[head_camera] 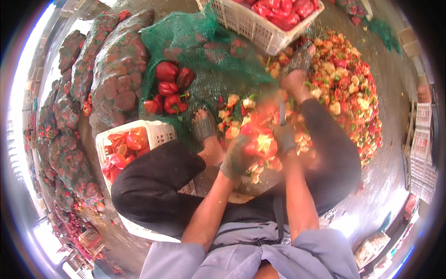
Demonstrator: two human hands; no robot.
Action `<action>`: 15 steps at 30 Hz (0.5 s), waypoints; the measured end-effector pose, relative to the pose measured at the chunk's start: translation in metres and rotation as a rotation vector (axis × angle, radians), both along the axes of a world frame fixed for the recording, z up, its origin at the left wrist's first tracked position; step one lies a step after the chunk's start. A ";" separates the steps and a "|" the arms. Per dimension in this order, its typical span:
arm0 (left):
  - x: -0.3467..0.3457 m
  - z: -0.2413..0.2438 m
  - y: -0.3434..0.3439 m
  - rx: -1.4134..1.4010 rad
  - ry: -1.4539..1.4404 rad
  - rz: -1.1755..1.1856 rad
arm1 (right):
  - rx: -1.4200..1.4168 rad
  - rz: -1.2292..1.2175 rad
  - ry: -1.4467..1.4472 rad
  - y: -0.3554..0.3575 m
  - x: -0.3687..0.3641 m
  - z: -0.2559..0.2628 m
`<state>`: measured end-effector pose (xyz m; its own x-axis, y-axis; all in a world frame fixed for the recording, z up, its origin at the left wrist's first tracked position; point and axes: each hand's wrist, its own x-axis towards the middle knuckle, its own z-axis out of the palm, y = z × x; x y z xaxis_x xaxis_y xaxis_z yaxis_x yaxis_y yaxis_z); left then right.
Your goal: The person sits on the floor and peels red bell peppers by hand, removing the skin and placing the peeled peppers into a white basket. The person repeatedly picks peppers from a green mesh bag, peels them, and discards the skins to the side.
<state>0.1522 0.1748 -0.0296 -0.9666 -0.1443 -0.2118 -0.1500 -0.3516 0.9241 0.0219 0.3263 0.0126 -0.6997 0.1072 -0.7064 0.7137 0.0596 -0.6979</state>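
My left hand (pixel 237 158), in a dark glove, grips a red bell pepper (pixel 251 130) whose pale seedy core faces up. Close beside it, my gloved right hand (pixel 285 137) holds a knife (pixel 282 111) with its blade pointing away from me. Haze blurs this area, so whether the blade touches the pepper is unclear. Beneath both hands lie cut pepper cores and scraps (pixel 231 104). Whole red bell peppers (pixel 168 71) rest at the mouth of a green mesh sack (pixel 184 31), left of and beyond my hands.
By my left knee stands a white plastic crate (pixel 158 132) of cut peppers (pixel 120 151). Another crate (pixel 244 26) with red peppers is ahead. A large heap of pepper cores (pixel 345 83) lies to the right. Full mesh sacks (pixel 118 66) line the left on wet floor (pixel 392 139).
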 end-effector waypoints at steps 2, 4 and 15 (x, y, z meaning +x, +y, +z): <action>-0.014 0.019 0.006 0.698 -0.140 0.083 | 0.035 -0.020 0.110 0.016 0.001 -0.005; -0.019 0.032 0.001 0.969 -0.204 0.206 | 0.139 0.046 0.130 0.013 -0.002 0.012; -0.044 0.059 -0.003 0.892 -0.253 0.188 | -0.104 0.025 0.587 -0.045 -0.205 0.200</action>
